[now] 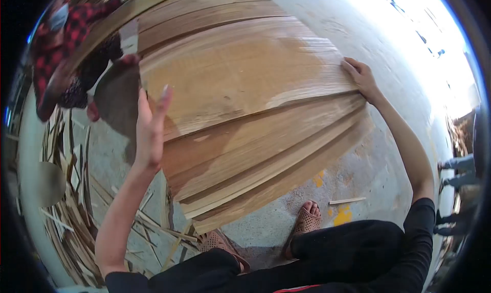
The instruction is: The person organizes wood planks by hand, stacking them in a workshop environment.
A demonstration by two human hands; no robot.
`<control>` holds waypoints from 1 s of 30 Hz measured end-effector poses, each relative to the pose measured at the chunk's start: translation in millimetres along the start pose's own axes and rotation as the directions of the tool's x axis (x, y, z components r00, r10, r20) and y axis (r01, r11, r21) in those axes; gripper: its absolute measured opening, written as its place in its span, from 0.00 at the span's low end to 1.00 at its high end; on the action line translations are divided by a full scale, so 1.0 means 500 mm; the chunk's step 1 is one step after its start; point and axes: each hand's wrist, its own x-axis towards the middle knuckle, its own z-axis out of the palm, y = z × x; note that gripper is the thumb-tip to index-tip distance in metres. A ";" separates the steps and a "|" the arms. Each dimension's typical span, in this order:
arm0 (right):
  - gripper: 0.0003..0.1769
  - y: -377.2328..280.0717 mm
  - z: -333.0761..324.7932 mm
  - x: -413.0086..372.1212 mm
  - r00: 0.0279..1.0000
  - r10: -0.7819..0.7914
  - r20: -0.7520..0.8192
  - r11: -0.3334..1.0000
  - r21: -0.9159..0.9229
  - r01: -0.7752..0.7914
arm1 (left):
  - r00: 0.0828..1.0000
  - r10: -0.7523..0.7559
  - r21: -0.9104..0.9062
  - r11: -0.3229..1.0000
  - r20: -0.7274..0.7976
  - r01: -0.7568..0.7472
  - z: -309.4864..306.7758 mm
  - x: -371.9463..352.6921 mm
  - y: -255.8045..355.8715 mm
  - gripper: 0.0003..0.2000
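Note:
A broad stack of thin wood veneer sheets (245, 63) spreads out in front of me, the lower sheets fanned in overlapping strips toward my feet. My right hand (363, 81) grips the right edge of the top sheet, thumb on the upper face and the other fingers partly hidden. At the left edge my left hand (150, 132) is upright with its fingers stretched and apart, its palm side facing the sheet's edge. The nearest veneer strip (276, 175) hangs over the floor in front of my sandals.
At upper left, a person in a red-and-black checked shirt (76, 27) is by the stack. Thin wood offcuts (76, 221) litter the floor on my left. A small stick (348, 200) lies near yellow paint marks (341, 215). Other people's legs (458, 170) show at far right.

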 end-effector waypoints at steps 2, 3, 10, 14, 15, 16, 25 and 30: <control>0.28 0.003 0.004 0.009 0.998 0.054 0.035 0.994 0.098 -0.057 | 1.000 -0.018 -0.001 1.000 -0.002 0.018 0.015 -0.032 0.060 0.41; 0.29 0.001 0.002 0.004 0.995 0.093 0.039 0.984 0.149 -0.097 | 0.999 -0.034 -0.078 0.996 -0.034 0.032 0.025 -0.050 0.114 0.47; 0.31 -0.021 -0.013 0.001 0.994 -0.055 0.096 0.997 -0.052 0.060 | 0.984 0.156 0.043 0.986 0.091 -0.161 0.005 -0.087 0.059 0.50; 0.32 -0.012 -0.012 -0.003 0.994 -0.091 0.062 0.992 -0.087 0.096 | 0.970 0.195 0.188 0.957 0.145 -0.221 0.016 -0.137 0.097 0.51; 0.32 -0.019 -0.012 -0.008 0.996 -0.068 0.066 0.995 -0.068 0.072 | 0.960 0.229 0.215 0.941 0.162 -0.261 0.014 -0.150 0.094 0.51; 0.32 -0.020 -0.016 -0.013 0.996 -0.049 0.073 0.997 -0.051 0.053 | 0.949 0.261 0.243 0.922 0.178 -0.300 0.014 -0.157 0.096 0.52; 0.31 -0.065 -0.017 -0.036 0.986 0.136 0.099 0.989 0.044 -0.141 | 0.995 0.087 0.029 0.996 -0.057 -0.085 -0.015 -0.152 0.034 0.36; 0.33 -0.107 -0.025 -0.043 0.968 0.169 0.184 0.985 -0.071 -0.158 | 0.999 -0.014 -0.238 0.971 -0.037 0.004 -0.011 -0.146 -0.057 0.32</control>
